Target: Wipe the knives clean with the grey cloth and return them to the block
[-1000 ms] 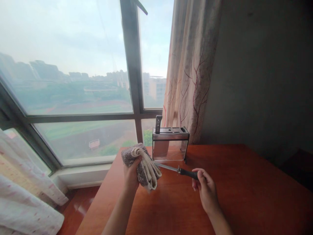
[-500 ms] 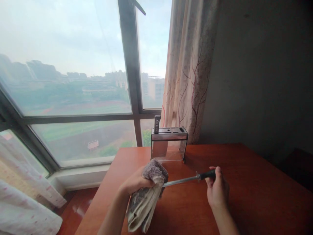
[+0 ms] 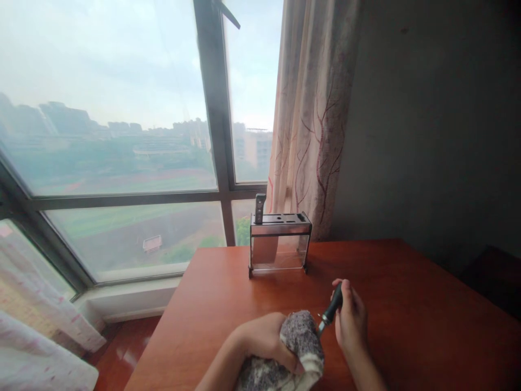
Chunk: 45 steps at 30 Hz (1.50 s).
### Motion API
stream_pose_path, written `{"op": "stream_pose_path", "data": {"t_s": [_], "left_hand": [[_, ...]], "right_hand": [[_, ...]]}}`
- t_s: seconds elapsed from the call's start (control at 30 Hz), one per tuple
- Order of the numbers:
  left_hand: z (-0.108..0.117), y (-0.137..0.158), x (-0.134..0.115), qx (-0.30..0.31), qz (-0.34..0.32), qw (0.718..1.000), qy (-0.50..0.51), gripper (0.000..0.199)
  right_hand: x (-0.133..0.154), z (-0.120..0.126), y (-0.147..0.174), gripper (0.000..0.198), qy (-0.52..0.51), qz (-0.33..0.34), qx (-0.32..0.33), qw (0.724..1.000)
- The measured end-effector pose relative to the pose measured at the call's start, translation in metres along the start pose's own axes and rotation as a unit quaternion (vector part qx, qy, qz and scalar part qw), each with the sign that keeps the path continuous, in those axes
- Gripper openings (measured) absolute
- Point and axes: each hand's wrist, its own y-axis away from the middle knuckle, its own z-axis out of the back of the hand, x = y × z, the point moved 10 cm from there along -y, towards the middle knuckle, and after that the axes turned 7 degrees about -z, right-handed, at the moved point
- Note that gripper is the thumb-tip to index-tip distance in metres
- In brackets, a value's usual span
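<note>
My left hand [image 3: 271, 339] is closed around a grey-and-cream cloth [image 3: 301, 334] near the front of the table. The cloth is wrapped about the rod of a honing steel, and most of that rod is hidden in it. My right hand [image 3: 350, 317] grips the black handle of the honing steel [image 3: 332, 305], which slants up and to the right. Only a short piece of metal shows between handle and cloth. Farther back stands a clear-sided knife block [image 3: 280, 252] with a dark top, and one knife [image 3: 259, 209] is upright in its left end.
The reddish-brown wooden table [image 3: 220, 293] reaches toward a window [image 3: 122, 201] at the back left. A patterned curtain [image 3: 313, 125] hangs behind the knife block. Another light curtain [image 3: 40, 347] is at the lower left. A dark wall [image 3: 407, 136] fills the right side.
Both hands have come nearer to me, with the cloth shifting right along the honing steel toward its handle. The steel has turned from nearly level to a steeper slant.
</note>
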Motion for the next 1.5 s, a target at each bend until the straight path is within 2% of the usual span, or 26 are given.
{"op": "stream_pose_path", "data": {"t_s": [0.07,0.13,0.23,0.37,0.43,0.6,0.7,0.8,0.97,1.13,1.2,1.27,1.4,1.5], "left_hand": [[-0.006,-0.005,0.002,-0.006,0.009,1.000,-0.002,0.046],[-0.007,-0.008,0.004,-0.017,0.016,1.000,0.002,0.045],[-0.004,-0.010,0.004,-0.030,0.009,0.999,0.004,0.038],[0.001,-0.007,0.004,-0.018,-0.002,1.000,-0.007,0.035],[0.009,-0.004,0.001,-0.025,-0.012,1.000,-0.010,0.035],[0.044,0.011,-0.013,-0.105,-0.043,0.992,0.055,0.035],[0.059,0.023,-0.018,-0.139,-0.056,0.976,0.161,0.039],[0.068,0.032,-0.014,-0.171,-0.042,0.947,0.268,0.040],[0.091,0.036,0.004,-0.291,-0.021,0.902,0.317,0.038],[0.115,0.043,0.021,-0.458,-0.040,0.840,0.288,0.040],[0.116,0.043,0.030,-0.498,-0.049,0.799,0.334,0.038],[0.114,0.042,0.037,-0.521,-0.068,0.745,0.411,0.030],[0.123,0.049,0.036,-0.550,-0.159,0.635,0.519,0.017],[0.134,0.058,0.030,-0.556,-0.216,0.585,0.549,0.015]], "right_hand": [[0.000,-0.011,0.007,0.041,0.032,0.018,0.026,0.999],[0.001,-0.014,0.010,0.041,0.051,0.029,0.024,0.998],[0.005,0.000,0.004,0.042,0.032,0.037,-0.025,0.998],[0.014,0.027,-0.008,0.046,0.004,0.056,-0.107,0.993],[0.015,0.037,-0.013,0.045,-0.002,0.050,-0.136,0.989],[0.014,0.055,-0.020,0.042,-0.023,0.040,-0.178,0.983],[0.014,0.061,-0.023,0.041,-0.048,0.036,-0.187,0.981],[0.006,0.065,-0.025,0.039,-0.095,0.001,-0.197,0.976],[0.000,0.054,-0.024,0.041,-0.115,-0.034,-0.163,0.979],[-0.005,0.038,-0.019,0.037,-0.124,-0.057,-0.119,0.983],[-0.005,0.031,-0.017,0.034,-0.130,-0.065,-0.094,0.985],[-0.005,0.019,-0.013,0.032,-0.130,-0.070,-0.054,0.988],[-0.007,-0.019,0.003,0.032,-0.111,-0.089,0.092,0.986],[-0.012,-0.049,0.021,0.033,-0.060,-0.106,0.213,0.969]]}}
